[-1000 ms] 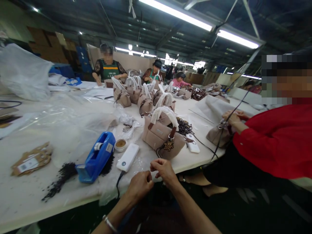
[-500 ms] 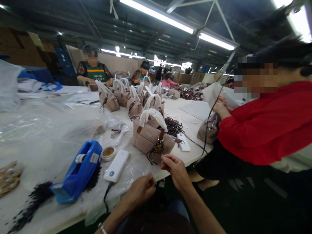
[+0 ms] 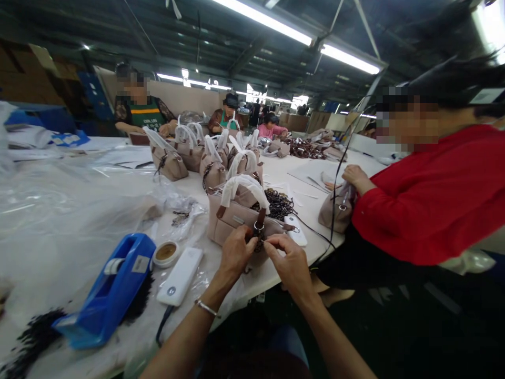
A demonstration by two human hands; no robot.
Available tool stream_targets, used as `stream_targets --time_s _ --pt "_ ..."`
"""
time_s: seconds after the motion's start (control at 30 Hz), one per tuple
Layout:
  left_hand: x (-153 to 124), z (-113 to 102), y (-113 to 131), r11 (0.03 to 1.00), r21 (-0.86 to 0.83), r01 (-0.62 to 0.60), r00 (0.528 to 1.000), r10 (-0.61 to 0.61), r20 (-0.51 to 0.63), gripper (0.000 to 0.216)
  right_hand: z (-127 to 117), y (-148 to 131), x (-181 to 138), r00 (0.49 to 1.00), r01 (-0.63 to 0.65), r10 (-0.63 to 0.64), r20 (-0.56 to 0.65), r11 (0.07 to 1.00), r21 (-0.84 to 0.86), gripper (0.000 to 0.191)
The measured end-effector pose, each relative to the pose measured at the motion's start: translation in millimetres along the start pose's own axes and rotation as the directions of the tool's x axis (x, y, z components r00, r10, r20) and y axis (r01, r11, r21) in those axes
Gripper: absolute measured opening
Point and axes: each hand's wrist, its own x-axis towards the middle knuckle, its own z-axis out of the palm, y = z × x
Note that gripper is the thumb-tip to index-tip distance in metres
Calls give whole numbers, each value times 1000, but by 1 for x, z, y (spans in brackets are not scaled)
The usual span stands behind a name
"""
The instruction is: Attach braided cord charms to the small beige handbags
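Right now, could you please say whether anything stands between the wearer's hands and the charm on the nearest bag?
Nothing visible does: the left hand and the right hand are both right at the charm on the nearest bag.

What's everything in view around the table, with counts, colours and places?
Front handbag: one, beige, near table edge
Charm: one, dark, on front handbag
Other handbags: several, beige, behind it
Co-worker's handbag: one, taupe, right
Cord pile: one, dark, behind front handbag
Tape dispenser: one, blue, left
Black bits: uncounted, black, beside dispenser
Round tub: one, white, right of dispenser
White devices: two, white, either side of front handbag
Plastic sheeting: uncounted, clear, left
Table: one, whitish, underneath
Co-workers: at least four, red, green, pink clothing, right and far side
Left hand, right hand: bare, at charm
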Motion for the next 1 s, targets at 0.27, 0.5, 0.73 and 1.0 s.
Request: stream_targets --time_s 0.27,0.5,0.73,1.0 --pt "-3 -8 -17 817 -552 164 976 -56 208 21 12 10 -1 957 -289 281 69 926 244 17" --pt "-15 -11 -21 676 -693 252 961 -93 260 23 13 7 -2 930 -365 331 158 882 298 18" --pt "-32 -6 -9 752 -631 191 979 -96 182 17 4 12 -10 836 -537 421 352 759 367 23" --pt "-21 -7 -5 958 -285 -42 999 40 -13 14 -2 12 -11 735 -654 468 490 301 694 26"
